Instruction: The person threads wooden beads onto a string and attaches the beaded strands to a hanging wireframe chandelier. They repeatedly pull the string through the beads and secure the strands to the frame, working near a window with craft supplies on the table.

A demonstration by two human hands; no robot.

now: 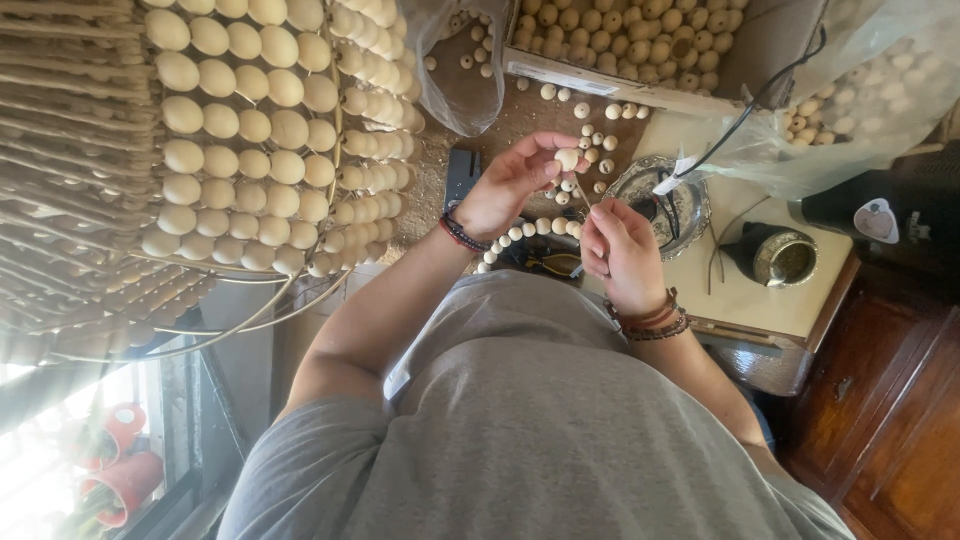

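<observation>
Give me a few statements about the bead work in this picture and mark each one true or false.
1. The left hand pinches a round wooden bead at its fingertips. True.
2. The right hand rests flat on the table. False: it is raised, fingers curled, close beside the left hand.
3. A strand of strung beads curves beneath the hands. True.
4. The box at the top is filled with red beads. False: its beads are pale wood.
5. Both wrists wear bracelets. True.
</observation>
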